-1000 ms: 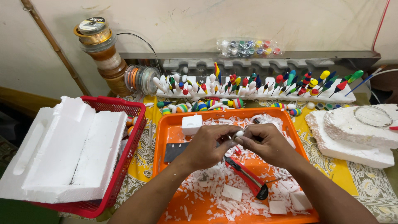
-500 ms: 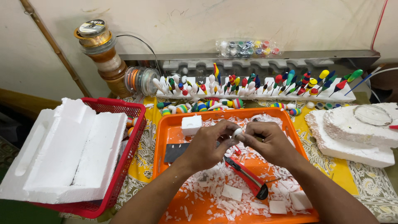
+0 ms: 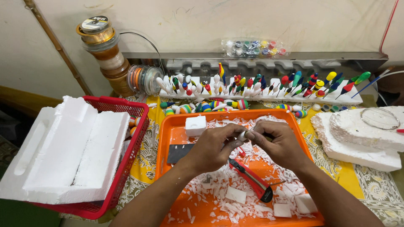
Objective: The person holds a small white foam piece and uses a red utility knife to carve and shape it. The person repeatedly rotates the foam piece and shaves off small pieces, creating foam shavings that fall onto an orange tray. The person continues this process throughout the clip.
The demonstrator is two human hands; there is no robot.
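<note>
both hands meet over the middle of the orange tray. the left hand and the right hand are pinched together on one small white foam piece, held between fingertips just above the tray; whether anything else is in the grip cannot be told. the piece looks soft and tiny, so too hard a squeeze could dent or snap it, and a slack pinch could drop it into the white shavings below, where it would be hard to tell from the scraps.

just near of the hands lies a red utility knife; whether its blade is out is unclear, and a wrist lowered carelessly could land on it. a dark sanding sheet and a white foam cube lie to the left on the tray.

farther off, a row of painted floats stands in a foam strip. a stray elbow could topple them. a red basket with foam slabs sits left.
</note>
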